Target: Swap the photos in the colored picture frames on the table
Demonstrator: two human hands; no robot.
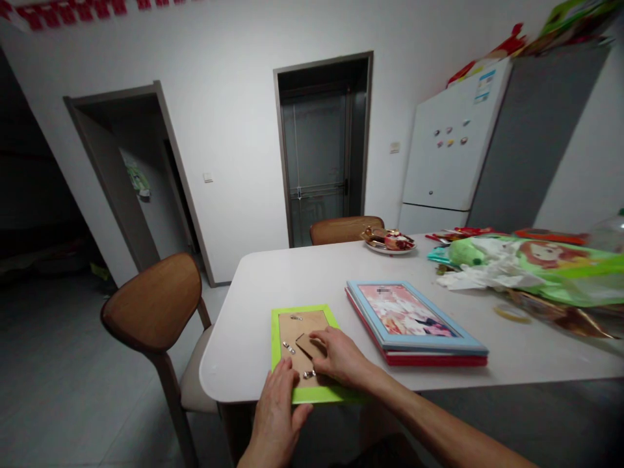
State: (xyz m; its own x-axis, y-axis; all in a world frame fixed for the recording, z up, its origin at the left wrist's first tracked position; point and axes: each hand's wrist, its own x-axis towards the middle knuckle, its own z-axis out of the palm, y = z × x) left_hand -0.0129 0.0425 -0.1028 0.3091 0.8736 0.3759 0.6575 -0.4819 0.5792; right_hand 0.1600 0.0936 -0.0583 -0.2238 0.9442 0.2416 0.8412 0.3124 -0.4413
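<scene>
A green picture frame (277, 333) lies face down near the table's front edge, its brown backing board (305, 318) showing. Small metal fittings, such as the one near the far edge (296, 318), sit on the board. My left hand (279, 406) grips the frame's near left corner, fingers along the side and thumb at the front edge. My right hand (344, 357) is over the board, thumb and fingers closed around a brown flap (306, 343) that looks like the frame's stand. A dark gap shows along the flap's edge. The fingers partly hide it.
Right of the green frame is a stack of picture frames, a blue one (363, 318) on top. A plate (390, 248) of wrapped items stands farther back. Bags and crumpled tissue (480, 276) cover the right side, near a tape roll (511, 314). A chair (156, 302) stands left.
</scene>
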